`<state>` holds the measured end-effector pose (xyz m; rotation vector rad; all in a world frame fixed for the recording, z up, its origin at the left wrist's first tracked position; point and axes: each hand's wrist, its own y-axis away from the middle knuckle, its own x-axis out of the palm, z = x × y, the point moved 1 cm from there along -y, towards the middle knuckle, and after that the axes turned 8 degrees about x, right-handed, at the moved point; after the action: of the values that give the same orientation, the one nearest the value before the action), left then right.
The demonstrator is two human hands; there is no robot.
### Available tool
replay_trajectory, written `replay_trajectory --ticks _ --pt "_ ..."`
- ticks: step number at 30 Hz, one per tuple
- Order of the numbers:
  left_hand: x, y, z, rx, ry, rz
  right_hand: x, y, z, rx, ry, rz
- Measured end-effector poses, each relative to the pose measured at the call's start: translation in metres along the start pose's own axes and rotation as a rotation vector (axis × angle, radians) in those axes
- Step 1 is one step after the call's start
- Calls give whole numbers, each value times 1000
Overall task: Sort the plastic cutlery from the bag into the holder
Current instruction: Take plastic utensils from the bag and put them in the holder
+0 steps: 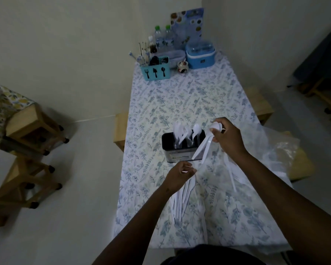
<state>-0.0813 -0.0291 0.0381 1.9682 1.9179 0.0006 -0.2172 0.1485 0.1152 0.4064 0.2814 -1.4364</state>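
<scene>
- While the right hand (229, 138) pinches a few white spoons (204, 148) by their bowls, with the handles slanting down past the right end of the black holder (180, 155), the step in hand looks like delivering spoons to their slot.
- The left hand (178, 176) is curled round a bundle of white cutlery (182, 199) just in front of the holder, low over the table (180, 104). The loose ends fan back toward the person.
- The holder stands on the near half of the table. White pieces stand upright in it, with forks (185, 131) in the middle and a spoon (196, 131) at the right. The leftmost pieces may be knives, but I cannot tell.
- The clear bag (266, 150) lies crumpled on the right side of the table, under and behind the right forearm. A few white pieces show through it.
- Sorting seems partly done, since much cutlery remains in the left hand and some in the bag.
- The spoon handles hang outside the holder's wall. The next move calls for lifting them, turning them upright over the right compartment beside the spoon there, and only then letting go.
- Several spoons released at once could splay or catch the rim, so a low, steady drop seems wise.
</scene>
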Motion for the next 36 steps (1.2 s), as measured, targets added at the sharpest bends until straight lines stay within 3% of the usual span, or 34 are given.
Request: replay_trajectory --ticks 5,10,21,31,36 --pt "-9 -5 -2 44 -35 -13 -7 -30 28 -246 192 -82" --pt "-11 -9 -4 56 -16 -48 1 -48 36 -322 284 -69" --pt "-9 -14 4 52 -81 -62 30 -52 -1 -369 353 -32" --pt "-5 -18 11 45 -136 -81 41 -34 -39 -280 366 88" --pt "-6 -15 8 84 -185 -99 36 -17 -39 -264 356 13"
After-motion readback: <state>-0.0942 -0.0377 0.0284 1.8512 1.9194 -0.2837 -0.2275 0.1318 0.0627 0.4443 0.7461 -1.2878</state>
